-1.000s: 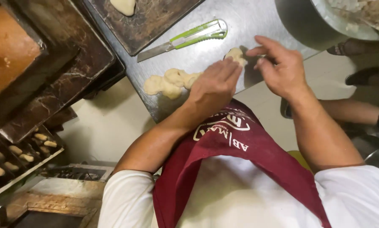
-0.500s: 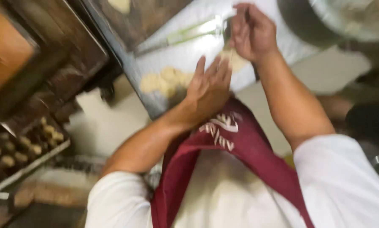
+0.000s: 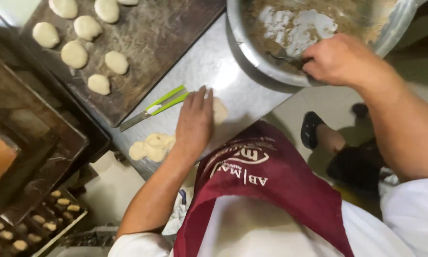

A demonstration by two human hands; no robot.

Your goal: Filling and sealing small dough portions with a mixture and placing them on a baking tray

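Stainless steel forms the counter [image 3: 223, 62], seen from above, with a pale floor below its edge. On the counter's near edge the left hand [image 3: 194, 123] lies flat, palm down and fingers straight and close together, pressing a flattened piece of dough [image 3: 219, 110] that shows just past the fingertips. Just left of that hand sits a small heap of dough pieces [image 3: 151, 145], and above it lies a knife with a green handle [image 3: 154, 107], its blade pointing toward the baking tray.

The right hand [image 3: 340, 59] reaches into a large metal mixing bowl [image 3: 252, 52] holding brownish filling, and its fingers are curled around a utensil [image 3: 283, 54]; what kind cannot be told.

A dark baking tray [image 3: 161, 38] rests on the far left of the counter, carrying round dough discs [image 3: 74, 54] in rows. Lower left, another tray [image 3: 37, 223] holds small baked pieces. A maroon apron [image 3: 271, 190] over a white shirt fills the foreground.
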